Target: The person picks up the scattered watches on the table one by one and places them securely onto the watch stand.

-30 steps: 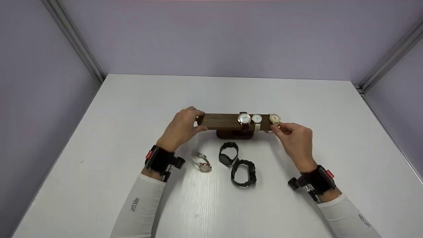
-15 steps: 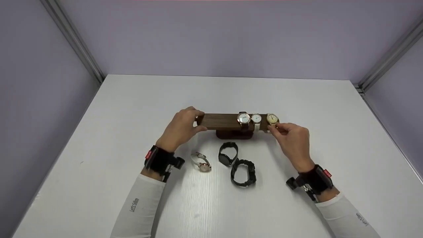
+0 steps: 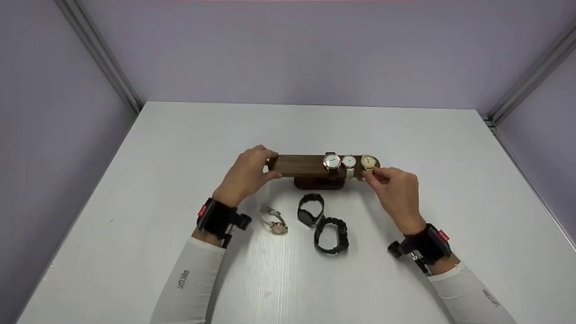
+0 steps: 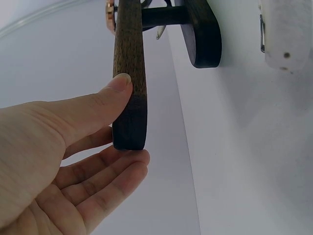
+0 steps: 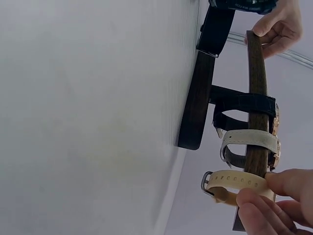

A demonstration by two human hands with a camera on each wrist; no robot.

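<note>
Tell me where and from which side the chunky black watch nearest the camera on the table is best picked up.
Probably from above, pinching one side of the band of the chunky black watch. It lies flat on the table as a closed loop with an open middle, so a finger can go inside and the thumb outside. The side away from the other black watch looks freer.
</note>
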